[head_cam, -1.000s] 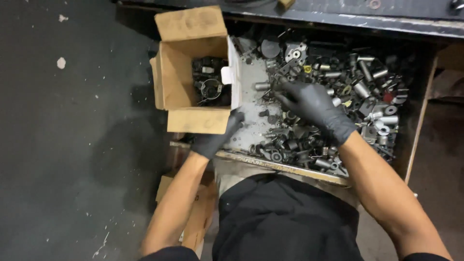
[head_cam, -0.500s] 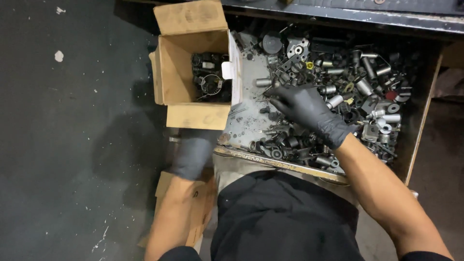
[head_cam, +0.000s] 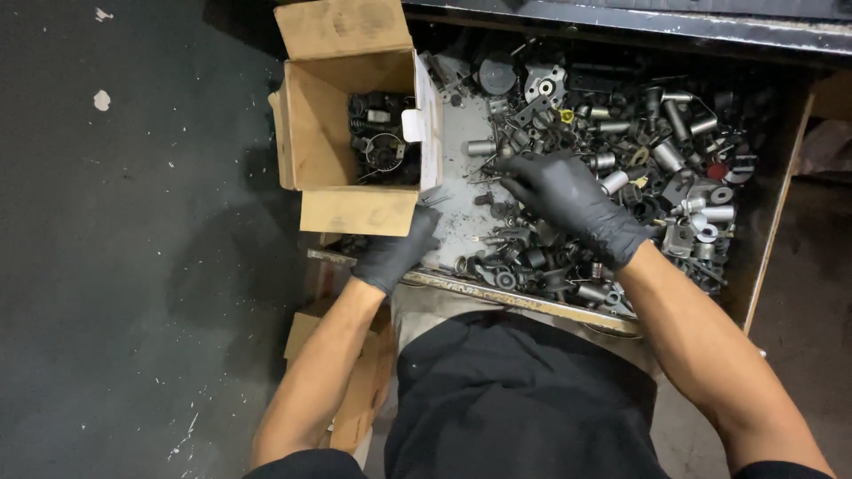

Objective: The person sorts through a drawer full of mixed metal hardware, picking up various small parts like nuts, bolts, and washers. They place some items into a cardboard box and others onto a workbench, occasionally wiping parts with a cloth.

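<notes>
Left hand (head_cam: 395, 253) is back up from half a second ago, flat and loose against the cardboard box (head_cam: 355, 208) flap, while the right hand (head_cam: 568, 200) stays spread, gripping nothing clear, on the metal parts (head_cam: 657, 160) heap.

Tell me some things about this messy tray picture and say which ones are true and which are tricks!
1. Both hands wear black gloves. True: the left hand and the right hand are both gloved in black.
2. The cardboard box is empty. False: dark metal parts lie inside it.
3. The right hand is over the pile of metal parts. True.
4. The left hand is deep inside the box. False: it is outside, at the box's near flap, by the tray's front edge.
5. The box sits to the right of the parts. False: it sits to their left.
</notes>
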